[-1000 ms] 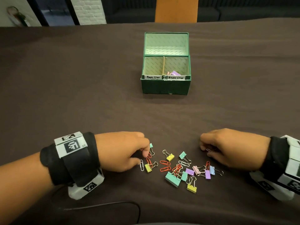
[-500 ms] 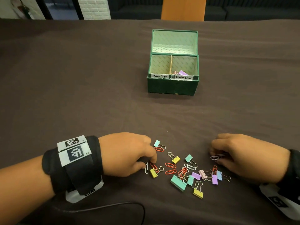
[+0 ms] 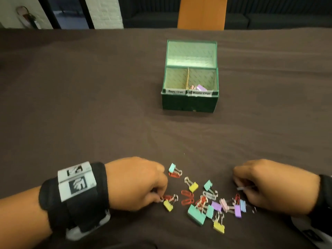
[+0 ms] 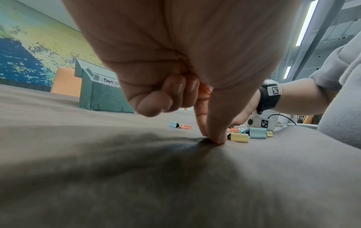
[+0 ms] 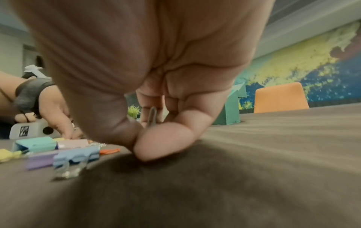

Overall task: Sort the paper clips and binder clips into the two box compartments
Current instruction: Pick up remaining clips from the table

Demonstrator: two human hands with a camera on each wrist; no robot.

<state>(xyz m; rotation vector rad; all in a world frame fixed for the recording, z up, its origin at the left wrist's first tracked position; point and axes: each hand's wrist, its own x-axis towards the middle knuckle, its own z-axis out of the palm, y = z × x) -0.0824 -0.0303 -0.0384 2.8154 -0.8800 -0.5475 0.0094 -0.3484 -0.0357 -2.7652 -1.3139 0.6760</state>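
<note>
A green box (image 3: 190, 103) stands open at the table's middle, split into a left compartment labelled for paper clips and a right one for binder clips. Pink and purple binder clips (image 3: 199, 87) lie in the right compartment. A loose pile of coloured clips (image 3: 206, 202) lies between my hands. My left hand (image 3: 160, 198) keeps a red paper clip (image 4: 205, 91) in its curled fingers, while thumb and forefinger press down at a silver paper clip (image 3: 161, 200) beside a yellow binder clip (image 3: 168, 205). To the pile's right, my right hand (image 3: 239, 187) pinches a silver paper clip (image 5: 152, 116).
A dark brown cloth (image 3: 89, 114) covers the whole table. An orange chair (image 3: 202, 13) stands behind the far edge. A teal binder clip (image 3: 172, 167) and a red paper clip (image 3: 175, 174) lie apart at the pile's far left.
My left fingertips have slid from the teal binder clip toward me, onto the silver paper clip by the yellow binder clip. My right hand has lifted its silver clip slightly off the cloth.
</note>
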